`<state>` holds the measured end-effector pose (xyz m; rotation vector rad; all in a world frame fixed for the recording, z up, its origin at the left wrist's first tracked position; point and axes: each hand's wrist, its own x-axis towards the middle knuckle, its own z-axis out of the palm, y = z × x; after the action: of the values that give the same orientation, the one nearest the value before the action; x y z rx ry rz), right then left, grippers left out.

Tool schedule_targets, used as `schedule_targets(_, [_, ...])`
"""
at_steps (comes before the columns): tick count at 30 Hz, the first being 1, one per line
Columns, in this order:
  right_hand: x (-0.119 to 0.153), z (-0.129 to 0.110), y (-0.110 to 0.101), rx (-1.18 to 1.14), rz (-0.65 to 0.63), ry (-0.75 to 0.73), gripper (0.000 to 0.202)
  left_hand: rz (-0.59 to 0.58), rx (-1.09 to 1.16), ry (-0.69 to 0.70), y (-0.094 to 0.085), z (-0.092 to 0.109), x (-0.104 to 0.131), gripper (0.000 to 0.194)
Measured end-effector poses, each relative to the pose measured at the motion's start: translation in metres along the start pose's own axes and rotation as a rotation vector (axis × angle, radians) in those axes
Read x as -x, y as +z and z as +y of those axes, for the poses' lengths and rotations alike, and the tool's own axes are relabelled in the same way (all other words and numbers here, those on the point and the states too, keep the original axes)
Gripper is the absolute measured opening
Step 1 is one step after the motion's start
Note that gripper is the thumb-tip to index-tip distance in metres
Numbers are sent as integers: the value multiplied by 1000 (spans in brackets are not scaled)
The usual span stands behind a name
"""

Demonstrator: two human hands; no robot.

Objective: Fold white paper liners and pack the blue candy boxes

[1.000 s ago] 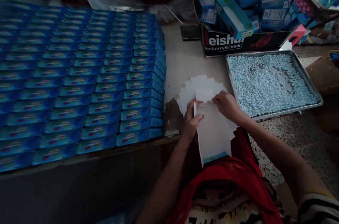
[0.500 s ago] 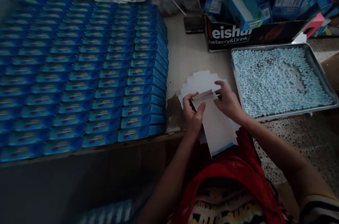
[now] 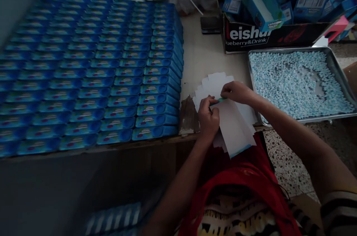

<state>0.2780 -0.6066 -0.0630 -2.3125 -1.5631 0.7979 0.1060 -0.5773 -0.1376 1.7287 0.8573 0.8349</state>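
My left hand point(image 3: 208, 117) grips the left upper edge of a partly folded carton point(image 3: 235, 126), its plain pale inside facing up. At the carton's top end, my right hand point(image 3: 233, 91) pinches a folded flap where a strip of green-blue print shows. The carton's lower end, with a blue edge, hangs over the table's front edge above a red apron. Beneath it lies a fanned stack of flat white card blanks point(image 3: 216, 81). To the right, a metal tray point(image 3: 302, 120) holds many small pale-blue candies.
Rows of blue boxes point(image 3: 106, 91) cover the left of the table point(image 3: 195, 55). A black carton point(image 3: 245, 38) filled with blue boxes stands at the back right. A dark flat object point(image 3: 210, 25) lies beside it.
My right hand has moved slightly left and its fingers have closed on the top flap. That flap is now folded, showing green-blue print. The whole view has shifted a little.
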Motion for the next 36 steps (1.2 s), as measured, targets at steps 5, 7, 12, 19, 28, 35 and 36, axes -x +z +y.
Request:
schedule_targets(5, [-25, 12, -6, 17, -147, -110, 24, -47, 127, -10, 2, -1, -4, 68])
schedule_targets(7, [-32, 15, -8, 40, -224, -175, 25, -62, 218, -40, 2, -3, -4, 75])
schedule_targets(12, [-42, 2, 3, 213, -309, -269, 7, -85, 299, -102, 0, -7, -4, 70])
schedule_targets(19, [-44, -19, 35, 258, -220, -282, 10, 28, 338, -122, 3, -10, 1, 65])
schedule_targets(28, [-35, -34, 18, 786, -410, -495, 16, 47, 390, -87, -2, -18, 5, 61])
schedule_targets(35, [-17, -45, 39, 863, -372, -420, 28, 23, 204, -107, 15, -17, 9, 57])
schedule_targets(36, [-15, -43, 40, 860, -348, -419, 29, 15, 172, -103, 14, -19, 8, 57])
